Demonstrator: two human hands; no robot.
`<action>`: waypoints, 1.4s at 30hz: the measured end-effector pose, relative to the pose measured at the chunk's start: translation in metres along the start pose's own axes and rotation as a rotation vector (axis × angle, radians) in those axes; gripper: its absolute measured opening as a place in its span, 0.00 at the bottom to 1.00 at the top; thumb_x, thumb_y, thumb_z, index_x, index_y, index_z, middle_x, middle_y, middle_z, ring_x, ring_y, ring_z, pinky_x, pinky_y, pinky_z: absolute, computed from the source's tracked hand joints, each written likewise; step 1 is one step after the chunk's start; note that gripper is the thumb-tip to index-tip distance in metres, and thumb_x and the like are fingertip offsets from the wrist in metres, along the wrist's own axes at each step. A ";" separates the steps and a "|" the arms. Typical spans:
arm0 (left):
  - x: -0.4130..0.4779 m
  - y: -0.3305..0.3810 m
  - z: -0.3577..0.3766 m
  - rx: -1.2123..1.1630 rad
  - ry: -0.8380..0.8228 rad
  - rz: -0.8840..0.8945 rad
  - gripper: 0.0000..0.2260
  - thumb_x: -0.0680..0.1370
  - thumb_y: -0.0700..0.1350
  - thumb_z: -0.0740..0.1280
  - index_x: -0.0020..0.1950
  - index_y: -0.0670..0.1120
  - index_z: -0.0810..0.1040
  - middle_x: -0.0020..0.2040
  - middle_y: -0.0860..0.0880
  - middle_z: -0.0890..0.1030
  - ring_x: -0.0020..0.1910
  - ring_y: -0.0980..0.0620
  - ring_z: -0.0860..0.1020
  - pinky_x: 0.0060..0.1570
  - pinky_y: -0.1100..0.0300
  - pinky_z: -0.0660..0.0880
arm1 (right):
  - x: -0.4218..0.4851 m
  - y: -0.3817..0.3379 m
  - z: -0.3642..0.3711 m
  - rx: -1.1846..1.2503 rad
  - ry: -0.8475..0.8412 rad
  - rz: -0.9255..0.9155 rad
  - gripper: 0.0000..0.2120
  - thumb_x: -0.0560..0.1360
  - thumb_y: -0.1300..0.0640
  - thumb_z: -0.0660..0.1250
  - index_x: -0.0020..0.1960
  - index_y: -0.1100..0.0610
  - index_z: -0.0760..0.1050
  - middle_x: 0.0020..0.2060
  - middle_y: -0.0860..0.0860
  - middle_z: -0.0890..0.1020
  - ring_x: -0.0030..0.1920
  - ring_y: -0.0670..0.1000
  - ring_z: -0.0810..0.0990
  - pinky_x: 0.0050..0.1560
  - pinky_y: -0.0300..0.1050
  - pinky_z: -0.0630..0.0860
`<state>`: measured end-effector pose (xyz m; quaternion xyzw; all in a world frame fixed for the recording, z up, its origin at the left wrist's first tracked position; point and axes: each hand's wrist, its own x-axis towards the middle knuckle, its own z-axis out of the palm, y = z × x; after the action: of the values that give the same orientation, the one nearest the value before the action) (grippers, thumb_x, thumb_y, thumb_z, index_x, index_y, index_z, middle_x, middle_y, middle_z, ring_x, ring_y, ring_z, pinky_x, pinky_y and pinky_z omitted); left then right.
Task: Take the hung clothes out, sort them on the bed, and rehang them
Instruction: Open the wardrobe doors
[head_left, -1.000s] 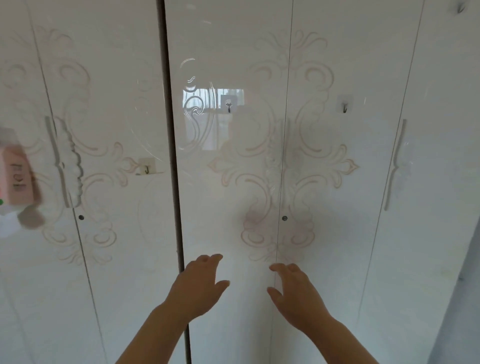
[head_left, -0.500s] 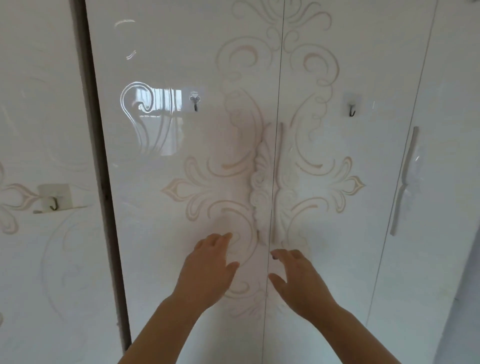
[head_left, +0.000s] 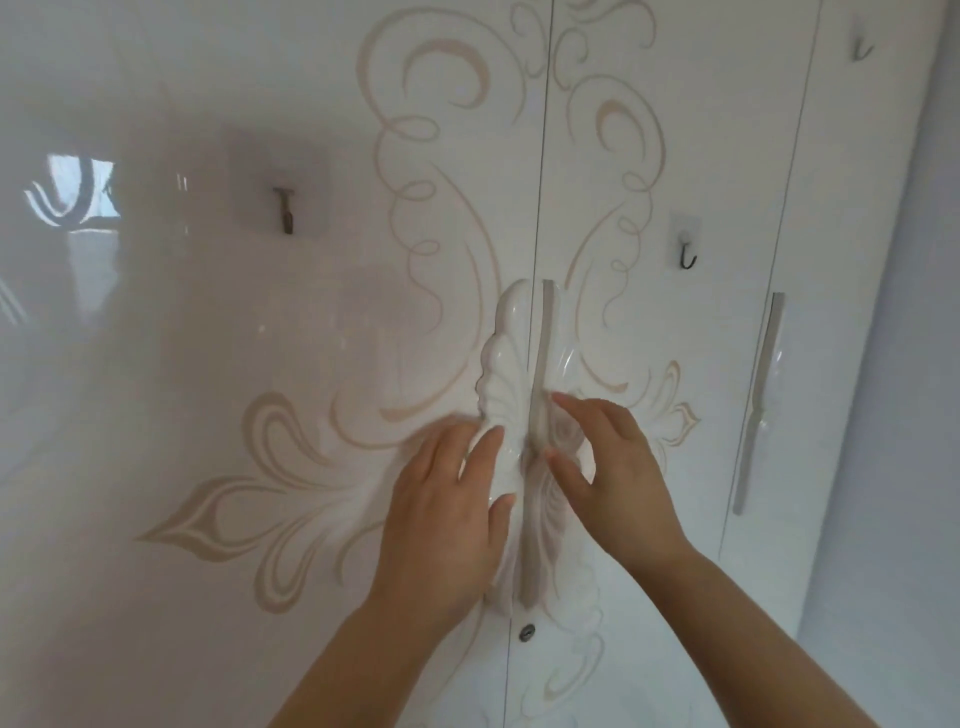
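White gloss wardrobe doors (head_left: 218, 545) with beige scrollwork fill the view, shut along their centre seam. This looks like the very first step: opening up to reach the clothes, which presumably hang inside, out of sight; no bed shows either.

The left hand (head_left: 447, 519) lies on the carved left handle (head_left: 506, 364), finger and thumb on its face. The other fingers are blurred, so I cannot tell whether they hook behind it. The right hand (head_left: 618, 467) is spread, thumb and forefinger either side of the right handle (head_left: 543, 364), not yet closed.

Next, each hand likely needs a firm hold before pulling outward together.

Smaller still: a slim handle (head_left: 761, 395) at right, two stick-on hooks (head_left: 688, 254), and a keyhole (head_left: 527, 632).
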<state>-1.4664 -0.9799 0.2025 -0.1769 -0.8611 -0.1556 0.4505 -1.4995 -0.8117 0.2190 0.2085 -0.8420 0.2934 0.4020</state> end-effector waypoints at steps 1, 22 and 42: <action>0.005 -0.001 0.005 0.002 0.015 0.025 0.20 0.74 0.50 0.60 0.64 0.45 0.71 0.62 0.46 0.75 0.63 0.47 0.70 0.64 0.52 0.69 | 0.007 0.004 0.002 -0.014 0.017 0.002 0.23 0.75 0.46 0.63 0.70 0.46 0.66 0.62 0.48 0.72 0.63 0.46 0.69 0.60 0.38 0.65; 0.026 -0.004 0.066 -0.077 0.365 0.149 0.20 0.72 0.44 0.68 0.63 0.46 0.72 0.64 0.48 0.71 0.66 0.43 0.67 0.64 0.45 0.66 | 0.026 0.032 0.021 0.276 0.001 0.088 0.24 0.76 0.38 0.47 0.72 0.35 0.54 0.54 0.33 0.73 0.59 0.38 0.70 0.61 0.32 0.63; 0.035 0.062 0.073 -1.052 0.055 0.198 0.23 0.80 0.52 0.51 0.74 0.53 0.51 0.72 0.71 0.54 0.72 0.65 0.56 0.66 0.76 0.53 | -0.022 0.015 -0.067 0.435 0.019 0.275 0.23 0.75 0.33 0.52 0.69 0.33 0.61 0.54 0.58 0.77 0.59 0.54 0.76 0.61 0.46 0.74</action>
<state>-1.5104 -0.8881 0.1978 -0.4548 -0.6340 -0.5275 0.3361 -1.4583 -0.7535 0.2303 0.1709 -0.7758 0.5212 0.3120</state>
